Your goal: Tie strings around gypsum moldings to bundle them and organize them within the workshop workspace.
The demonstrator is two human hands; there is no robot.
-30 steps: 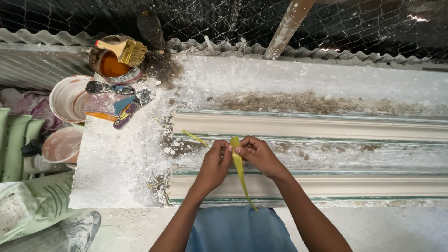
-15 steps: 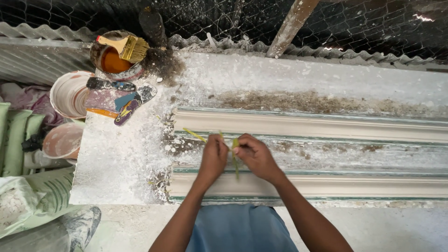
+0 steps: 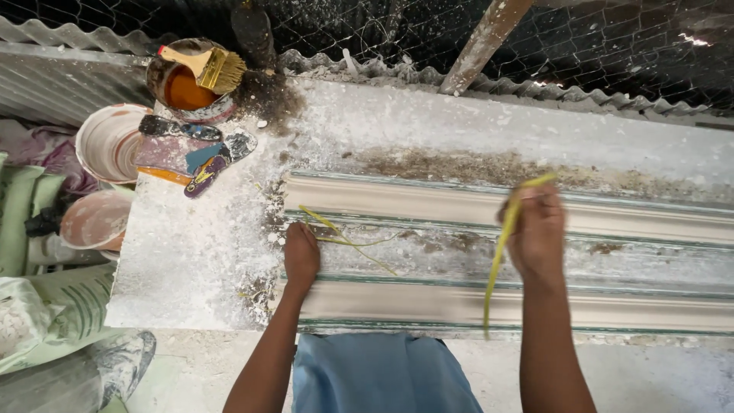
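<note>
The person is laying thin yellow-green strips into a long cream mould point(image 3: 459, 206) that lies on a white, dusty tabletop point(image 3: 191, 268). It looks like the step of spreading the strips out along the mould.

The left hand point(image 3: 301, 256) rests near the left end of the mould. Its fingers are curled together and press down on the ends of some thin strips point(image 3: 348, 241), which run off to the right along the middle groove.

The right hand point(image 3: 537, 229) is further along the mould, well apart from the left one. Its fingers are closed on one long strip point(image 3: 497, 260). The top of the strip pokes out above the fingers, and the rest hangs down past the near edge of the mould.

The next move would call for laying this strip flat in the groove, with care so that it does not twist.

A tin with a brush point(image 3: 206, 69) and some bowls point(image 3: 107, 141) sit to the left.
</note>
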